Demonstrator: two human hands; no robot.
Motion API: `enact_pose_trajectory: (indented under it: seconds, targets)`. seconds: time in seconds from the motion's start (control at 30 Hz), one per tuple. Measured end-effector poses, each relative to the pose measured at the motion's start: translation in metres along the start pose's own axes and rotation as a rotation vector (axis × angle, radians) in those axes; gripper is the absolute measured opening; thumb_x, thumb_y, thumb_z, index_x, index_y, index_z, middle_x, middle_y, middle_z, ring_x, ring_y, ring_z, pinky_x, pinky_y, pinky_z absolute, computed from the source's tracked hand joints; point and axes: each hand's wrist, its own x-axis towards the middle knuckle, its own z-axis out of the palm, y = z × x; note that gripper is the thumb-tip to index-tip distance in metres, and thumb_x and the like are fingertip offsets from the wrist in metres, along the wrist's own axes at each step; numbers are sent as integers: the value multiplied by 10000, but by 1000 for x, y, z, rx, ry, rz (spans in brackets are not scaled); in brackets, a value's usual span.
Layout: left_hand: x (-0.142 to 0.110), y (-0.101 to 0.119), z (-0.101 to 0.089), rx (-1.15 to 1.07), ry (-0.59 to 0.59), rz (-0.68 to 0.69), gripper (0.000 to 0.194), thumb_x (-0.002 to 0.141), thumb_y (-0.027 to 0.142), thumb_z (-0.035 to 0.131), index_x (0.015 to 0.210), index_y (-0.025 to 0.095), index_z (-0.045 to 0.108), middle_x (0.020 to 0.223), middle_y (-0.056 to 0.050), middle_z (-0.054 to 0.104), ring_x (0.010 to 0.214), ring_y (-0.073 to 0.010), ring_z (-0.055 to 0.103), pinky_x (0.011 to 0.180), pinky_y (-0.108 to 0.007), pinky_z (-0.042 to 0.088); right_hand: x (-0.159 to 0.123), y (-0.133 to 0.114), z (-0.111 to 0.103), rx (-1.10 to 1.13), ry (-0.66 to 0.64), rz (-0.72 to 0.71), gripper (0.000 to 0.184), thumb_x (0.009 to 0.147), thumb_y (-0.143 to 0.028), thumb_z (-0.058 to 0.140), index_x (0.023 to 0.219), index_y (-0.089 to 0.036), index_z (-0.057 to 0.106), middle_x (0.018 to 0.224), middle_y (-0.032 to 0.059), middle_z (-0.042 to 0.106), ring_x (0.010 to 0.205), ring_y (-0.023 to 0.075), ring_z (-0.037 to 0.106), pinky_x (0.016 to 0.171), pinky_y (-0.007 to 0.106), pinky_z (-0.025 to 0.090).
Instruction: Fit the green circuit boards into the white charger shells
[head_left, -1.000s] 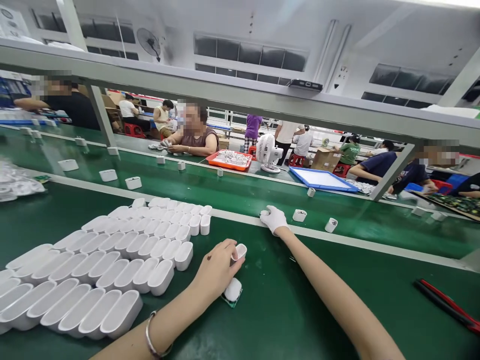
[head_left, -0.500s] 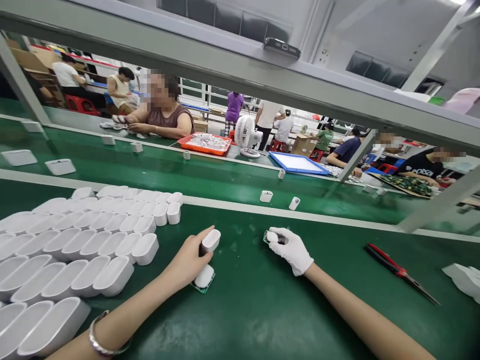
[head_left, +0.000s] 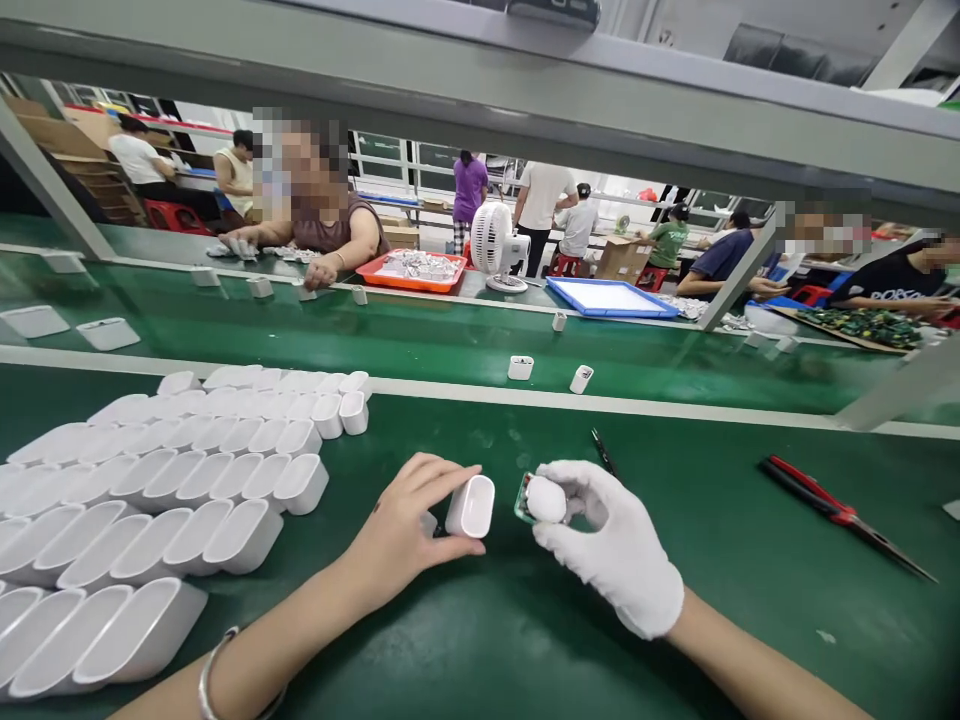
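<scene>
Our left hand [head_left: 405, 520] pinches a white cup [head_left: 474, 507] between thumb and fingers, its mouth towards us, that mouth's long axis near upright. Just to its right, not touching, our gloved right hand [head_left: 622, 540] pinches a board [head_left: 522, 502] with a white pad [head_left: 546, 499]. Both are over the green bench [head_left: 465, 640], rows of cups [head_left: 240, 535] at left, pliers [head_left: 817, 498] at right; beyond, a fan [head_left: 491, 245] and a co-worker [head_left: 322, 225].

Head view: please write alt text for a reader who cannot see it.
A bare left hand holds an open white shell; the gloved right hand holds a green board with a white part. Rows of similar shells stand left; pliers lie right.
</scene>
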Motion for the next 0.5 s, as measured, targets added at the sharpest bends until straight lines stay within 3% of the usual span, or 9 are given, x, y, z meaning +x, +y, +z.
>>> enact_pose_trajectory:
  seconds: [0.1,0.17,0.3,0.37,0.5]
  targets:
    - [-6,10,5,-161,-109,-10,518,789,195,535,1292,269,439,1101,-46,571,997,-214,505,889,-348,405,-11,-8,3,-12,-12,-229,378,641,-112,673,995,-217,594,1056,64,609,872,186,629,734,296,549]
    - [-7,16,5,-301,-219,-72,514,748,159,434,1255,244,448,976,-25,602,865,-190,540,818,-316,421,-14,-8,4,-61,-12,-360,343,657,-104,672,972,-231,624,1083,71,567,937,195,604,769,296,539]
    - [-5,25,-2,-522,-400,-194,351,639,181,390,973,201,498,747,20,539,647,-144,462,621,-254,383,-19,-5,2,16,-144,-333,366,675,-58,659,979,-261,631,1010,41,540,749,125,601,678,253,545]
    - [-4,27,-6,-539,-443,-203,289,609,178,387,882,194,481,750,22,501,646,-134,424,595,-241,348,-23,-5,2,97,-219,-327,424,646,-16,659,983,-272,626,1002,27,543,698,110,594,664,250,549]
    - [-4,26,-7,-479,-516,-162,222,613,154,381,823,192,443,704,32,428,640,-129,366,591,-240,303,-29,-5,5,173,-246,-332,436,655,-46,704,1013,-285,627,1032,34,547,733,123,606,678,254,553]
